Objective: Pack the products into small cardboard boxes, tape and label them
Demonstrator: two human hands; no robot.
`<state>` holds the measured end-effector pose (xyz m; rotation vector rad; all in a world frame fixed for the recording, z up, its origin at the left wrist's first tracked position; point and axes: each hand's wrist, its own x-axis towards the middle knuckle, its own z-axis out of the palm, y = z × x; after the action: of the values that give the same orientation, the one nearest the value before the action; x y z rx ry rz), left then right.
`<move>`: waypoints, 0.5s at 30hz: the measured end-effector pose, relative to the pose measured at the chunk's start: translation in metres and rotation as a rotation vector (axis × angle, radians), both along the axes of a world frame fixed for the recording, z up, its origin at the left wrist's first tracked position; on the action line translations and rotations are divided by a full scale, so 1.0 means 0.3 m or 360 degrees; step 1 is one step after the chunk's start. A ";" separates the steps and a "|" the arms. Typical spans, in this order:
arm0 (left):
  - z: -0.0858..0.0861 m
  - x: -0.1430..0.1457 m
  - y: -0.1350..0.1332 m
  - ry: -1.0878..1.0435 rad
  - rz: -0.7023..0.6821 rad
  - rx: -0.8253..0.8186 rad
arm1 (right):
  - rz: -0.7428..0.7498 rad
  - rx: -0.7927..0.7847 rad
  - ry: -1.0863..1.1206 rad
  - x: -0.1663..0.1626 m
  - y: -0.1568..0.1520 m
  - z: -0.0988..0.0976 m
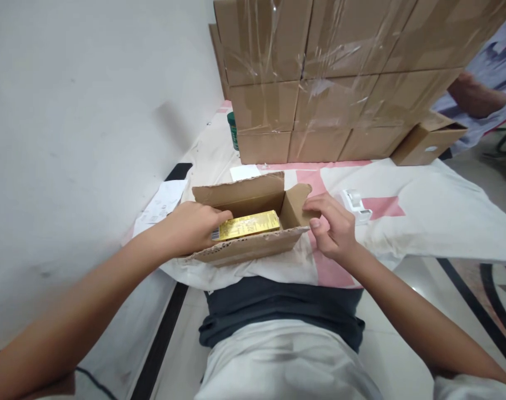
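Observation:
An open cardboard box (240, 253) lies in front of me with its flaps raised. Inside it is a yellow printed carton (250, 224) with a barcode at its left end. My left hand (196, 225) reaches over the box's left end, its thumb against the carton's left end; the other fingertips are partly hidden inside. At the opposite end, my right hand (334, 225) is half curled, thumb and fingers apart, with fingertips at the right end flap (296, 203). A white tape dispenser (355, 205) stands just beyond that hand.
Stacked, taped cardboard boxes (331, 105) rise at the back. Beside them are a single box (425, 141) and a green container (233, 131). Papers (163, 201) and a black object (179, 171) lie left, near a wall (69, 139). Another person's arm (477, 97) shows far right.

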<state>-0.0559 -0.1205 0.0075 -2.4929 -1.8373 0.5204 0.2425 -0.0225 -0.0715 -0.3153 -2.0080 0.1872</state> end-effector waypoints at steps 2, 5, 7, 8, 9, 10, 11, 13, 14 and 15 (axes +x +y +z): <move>-0.003 0.007 0.003 0.0018 0.0000 0.0005 | -0.0021 -0.0004 0.0047 -0.010 -0.001 -0.013; 0.005 0.002 0.003 -0.0027 0.0000 0.0041 | -0.0013 -0.0116 0.0239 -0.026 -0.002 -0.044; 0.011 -0.022 -0.015 -0.0211 0.0020 0.0144 | 0.0063 -0.0204 0.0341 -0.034 -0.001 -0.067; 0.008 -0.038 -0.030 -0.0381 0.0040 0.0264 | 0.0119 -0.0230 0.0304 -0.036 0.000 -0.077; -0.002 -0.056 -0.050 -0.0593 0.0085 0.0447 | 0.0172 -0.0231 0.0205 -0.037 0.001 -0.085; -0.021 -0.072 -0.071 -0.0817 0.0178 0.0724 | 0.0212 -0.0222 0.0075 -0.037 0.002 -0.092; -0.050 -0.085 -0.093 -0.1037 0.0318 0.1053 | 0.0239 -0.0208 -0.0050 -0.038 0.004 -0.098; -0.131 -0.097 -0.129 -0.1343 0.0735 0.1690 | 0.0247 -0.0198 -0.0170 -0.040 0.008 -0.108; -0.178 -0.096 -0.140 -0.1465 0.0869 0.1792 | 0.0238 -0.0198 -0.0153 -0.043 0.010 -0.111; -0.224 -0.093 -0.146 -0.1577 0.0885 0.1780 | 0.0229 -0.0201 -0.0113 -0.046 0.011 -0.113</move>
<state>-0.0839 -0.1643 -0.0596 -1.4270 -2.0436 -1.5712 0.2287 -0.0193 -0.1053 -0.2599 -2.0946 0.3995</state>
